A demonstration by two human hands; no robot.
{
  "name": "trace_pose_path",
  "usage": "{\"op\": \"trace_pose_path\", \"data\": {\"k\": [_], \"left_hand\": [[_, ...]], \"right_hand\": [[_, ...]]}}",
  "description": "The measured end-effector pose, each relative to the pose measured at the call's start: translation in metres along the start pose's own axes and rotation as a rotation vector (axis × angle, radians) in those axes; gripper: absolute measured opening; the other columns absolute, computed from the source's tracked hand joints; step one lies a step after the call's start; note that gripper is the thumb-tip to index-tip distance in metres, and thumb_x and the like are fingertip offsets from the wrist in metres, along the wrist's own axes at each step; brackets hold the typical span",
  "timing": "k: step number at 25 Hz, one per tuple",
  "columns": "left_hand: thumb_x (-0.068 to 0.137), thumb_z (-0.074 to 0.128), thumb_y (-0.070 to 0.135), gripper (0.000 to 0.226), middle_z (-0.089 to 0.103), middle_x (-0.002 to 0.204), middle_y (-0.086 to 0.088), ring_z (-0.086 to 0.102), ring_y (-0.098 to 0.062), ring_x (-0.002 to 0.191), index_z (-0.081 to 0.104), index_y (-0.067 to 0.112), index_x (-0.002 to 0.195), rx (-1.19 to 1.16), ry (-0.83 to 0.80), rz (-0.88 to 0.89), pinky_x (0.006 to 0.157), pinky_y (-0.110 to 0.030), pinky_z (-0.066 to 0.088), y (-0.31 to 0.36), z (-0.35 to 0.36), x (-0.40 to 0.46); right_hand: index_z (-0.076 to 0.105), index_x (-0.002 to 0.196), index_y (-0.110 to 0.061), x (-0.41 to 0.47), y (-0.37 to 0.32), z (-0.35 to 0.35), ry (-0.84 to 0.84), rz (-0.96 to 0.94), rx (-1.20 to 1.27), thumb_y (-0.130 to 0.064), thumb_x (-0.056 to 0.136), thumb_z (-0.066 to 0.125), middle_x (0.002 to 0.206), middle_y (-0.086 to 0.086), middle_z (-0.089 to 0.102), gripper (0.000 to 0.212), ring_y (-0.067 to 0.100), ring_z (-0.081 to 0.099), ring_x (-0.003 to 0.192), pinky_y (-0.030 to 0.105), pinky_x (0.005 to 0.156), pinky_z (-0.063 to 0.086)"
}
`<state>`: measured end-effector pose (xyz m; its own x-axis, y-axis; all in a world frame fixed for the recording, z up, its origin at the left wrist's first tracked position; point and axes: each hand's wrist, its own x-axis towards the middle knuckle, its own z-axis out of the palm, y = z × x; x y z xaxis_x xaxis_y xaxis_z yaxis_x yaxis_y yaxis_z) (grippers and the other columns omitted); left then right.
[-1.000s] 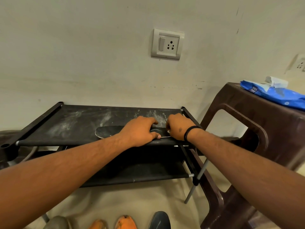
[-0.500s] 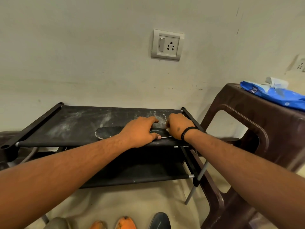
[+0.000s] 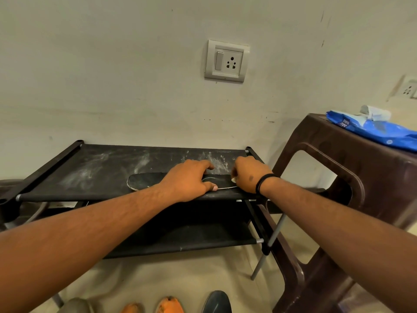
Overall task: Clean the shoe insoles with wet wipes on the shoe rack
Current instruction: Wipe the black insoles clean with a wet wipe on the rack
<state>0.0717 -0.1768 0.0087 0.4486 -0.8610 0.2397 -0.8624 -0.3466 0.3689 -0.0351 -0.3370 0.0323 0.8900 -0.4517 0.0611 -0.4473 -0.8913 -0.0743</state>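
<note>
We see a black shoe insole (image 3: pixel 146 180) lying flat on the top shelf of the shoe rack (image 3: pixel 67 168), toward the shelf's front right part, toe end pointing left. The left hand (image 3: pixel 187 181) lies over the middle of the insole, fingers spread and fairly straight, pressing it down; thumb tip sits at the near edge. The right hand (image 3: pixel 249 175) is at the insole's right end, fingers curled in; a small pale scrap shows at its fingertips, probably a wet wipe (image 3: pixel 233 180), but most of it is hidden so we can't be sure. Black band on the right wrist. The shelf fabric has whitish dusty smears behind the hands. A lower shelf sits beneath. Right of the rack stands a brown plastic stool (image 3: pixel 338 168), with a blue wipes pack (image 3: pixel 379 132) on top, a wipe sticking out. Wall socket (image 3: pixel 226 61) above the rack. Shoe toes (image 3: pixel 169 304) on the floor at the bottom edge.
</note>
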Motion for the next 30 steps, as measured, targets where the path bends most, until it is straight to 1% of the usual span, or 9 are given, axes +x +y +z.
{"op": "trace_pose_path", "data": {"k": [2,5,8,11,14,17,21,27,30], "left_hand": [[0.085,0.069,0.053,0.065,0.063,0.133,0.002,0.060,-0.016,0.119,0.048,0.030,0.141,0.006,-0.001,0.002,0.100,-0.040,0.050,0.001,0.000,-0.001],[0.084,0.069,0.054,0.066,0.063,0.132,0.001,0.061,-0.017,0.118,0.048,0.029,0.141,0.012,0.004,-0.004,0.100,-0.041,0.051,-0.001,0.000,0.000],[0.085,0.069,0.054,0.066,0.063,0.133,0.000,0.060,-0.018,0.119,0.047,0.029,0.142,0.005,-0.014,-0.008,0.101,-0.040,0.050,0.000,0.001,0.000],[0.085,0.069,0.052,0.066,0.063,0.134,0.000,0.060,-0.018,0.120,0.047,0.028,0.142,0.002,-0.010,-0.005,0.102,-0.040,0.050,0.000,0.001,0.000],[0.086,0.069,0.052,0.065,0.063,0.133,-0.001,0.060,-0.017,0.119,0.048,0.027,0.142,-0.001,-0.016,0.003,0.101,-0.039,0.050,0.001,0.001,0.000],[0.085,0.070,0.052,0.065,0.065,0.131,0.000,0.061,-0.017,0.118,0.049,0.028,0.142,0.001,-0.008,0.000,0.101,-0.038,0.050,-0.001,0.002,0.000],[0.085,0.070,0.053,0.066,0.064,0.131,0.000,0.061,-0.017,0.118,0.048,0.028,0.142,0.001,-0.011,0.000,0.101,-0.039,0.050,-0.001,0.002,0.000],[0.085,0.070,0.052,0.066,0.064,0.132,-0.001,0.061,-0.017,0.118,0.048,0.027,0.142,0.004,-0.015,-0.001,0.101,-0.037,0.050,0.000,0.001,0.000],[0.085,0.070,0.053,0.066,0.065,0.131,0.000,0.062,-0.017,0.118,0.048,0.028,0.142,0.005,0.005,-0.002,0.101,-0.038,0.050,-0.001,0.001,0.000]], "right_hand": [[0.067,0.105,-0.011,-0.001,0.000,0.003,0.011,0.021,-0.074,-0.017,0.089,0.062,0.104,0.011,0.067,0.017,0.029,0.065,0.092,0.041,0.082,0.056],[0.073,0.101,-0.012,0.000,-0.003,0.004,-0.041,-0.038,0.051,-0.018,0.088,0.065,0.100,0.007,0.071,0.016,0.023,0.067,0.091,0.039,0.084,0.057],[0.071,0.101,-0.014,0.004,0.000,0.003,0.024,0.045,-0.001,-0.018,0.088,0.064,0.099,0.007,0.070,0.015,0.025,0.066,0.089,0.040,0.081,0.058],[0.074,0.102,-0.012,0.007,-0.001,0.007,-0.018,-0.002,0.143,-0.017,0.088,0.068,0.101,0.007,0.072,0.016,0.021,0.067,0.092,0.034,0.086,0.056],[0.071,0.104,-0.013,0.010,-0.004,0.008,0.033,0.042,0.097,-0.018,0.088,0.065,0.103,0.008,0.071,0.017,0.024,0.066,0.092,0.040,0.085,0.057],[0.074,0.102,-0.013,0.012,-0.010,0.012,0.001,-0.031,0.199,-0.015,0.088,0.066,0.104,0.007,0.073,0.016,0.021,0.067,0.095,0.035,0.090,0.055],[0.071,0.105,-0.015,0.012,-0.007,0.012,0.042,0.034,0.098,-0.018,0.089,0.064,0.106,0.008,0.071,0.018,0.024,0.066,0.094,0.040,0.086,0.057],[0.074,0.103,-0.016,0.011,-0.013,0.010,0.027,-0.003,0.124,-0.017,0.088,0.067,0.106,0.007,0.072,0.017,0.023,0.067,0.095,0.040,0.087,0.057],[0.076,0.101,-0.012,0.012,-0.013,0.011,-0.014,-0.038,0.240,-0.012,0.088,0.067,0.103,0.007,0.073,0.016,0.020,0.068,0.096,0.035,0.090,0.056]]}}
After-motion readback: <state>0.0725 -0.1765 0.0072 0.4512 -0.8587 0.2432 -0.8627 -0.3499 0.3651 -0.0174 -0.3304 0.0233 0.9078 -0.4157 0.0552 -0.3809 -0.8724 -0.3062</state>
